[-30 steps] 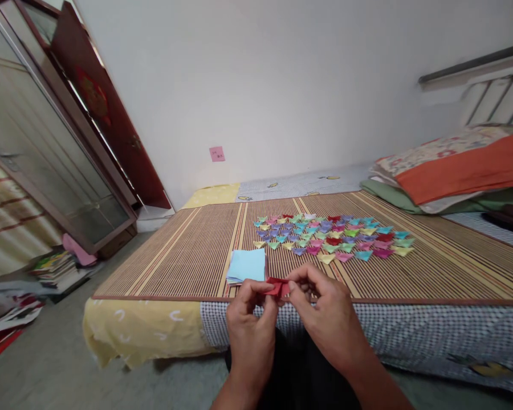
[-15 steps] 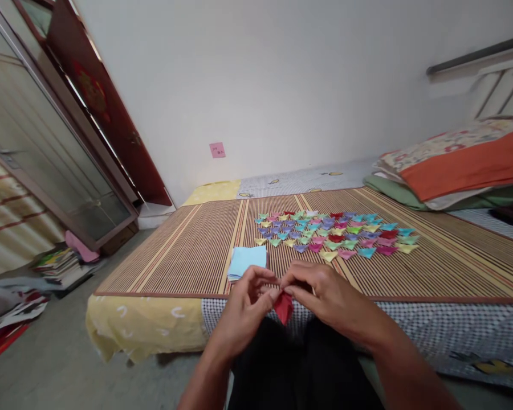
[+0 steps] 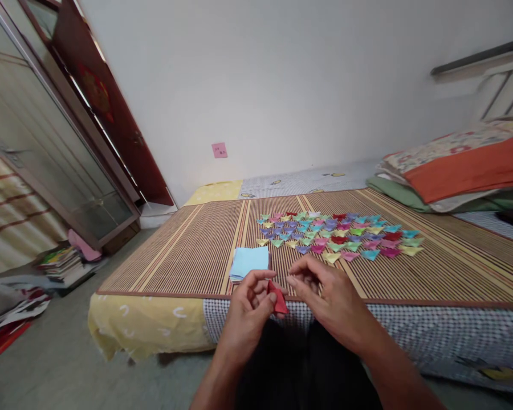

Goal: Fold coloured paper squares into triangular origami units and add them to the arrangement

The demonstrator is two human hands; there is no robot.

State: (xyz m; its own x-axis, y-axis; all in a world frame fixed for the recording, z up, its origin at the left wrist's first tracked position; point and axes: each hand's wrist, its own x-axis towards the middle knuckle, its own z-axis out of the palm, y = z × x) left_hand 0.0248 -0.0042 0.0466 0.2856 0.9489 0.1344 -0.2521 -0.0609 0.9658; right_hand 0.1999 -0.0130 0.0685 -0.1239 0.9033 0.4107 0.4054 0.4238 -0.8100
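My left hand (image 3: 250, 304) pinches a small folded red paper (image 3: 279, 300) between thumb and fingers, above the front edge of the bed. My right hand (image 3: 325, 287) is just to the right of it, apart from the paper, its fingers loosely curled with a gap at the thumb and nothing visible in them. Behind the left hand lies a stack of square paper sheets (image 3: 250, 262), light blue on top. Farther back, many small folded paper pieces (image 3: 337, 240) in mixed colours lie in rows.
A striped mat (image 3: 175, 250) covers the bed, with a yellow and checked sheet (image 3: 154, 319) hanging over the front. Folded bedding (image 3: 465, 165) is piled at the right. Books (image 3: 60, 259) and other items lie on the floor at left, near a door (image 3: 111, 114).
My right hand has let go of the red paper and drawn slightly right. The left hand keeps the paper, which is now turned and tilted differently. The view has shifted slightly.
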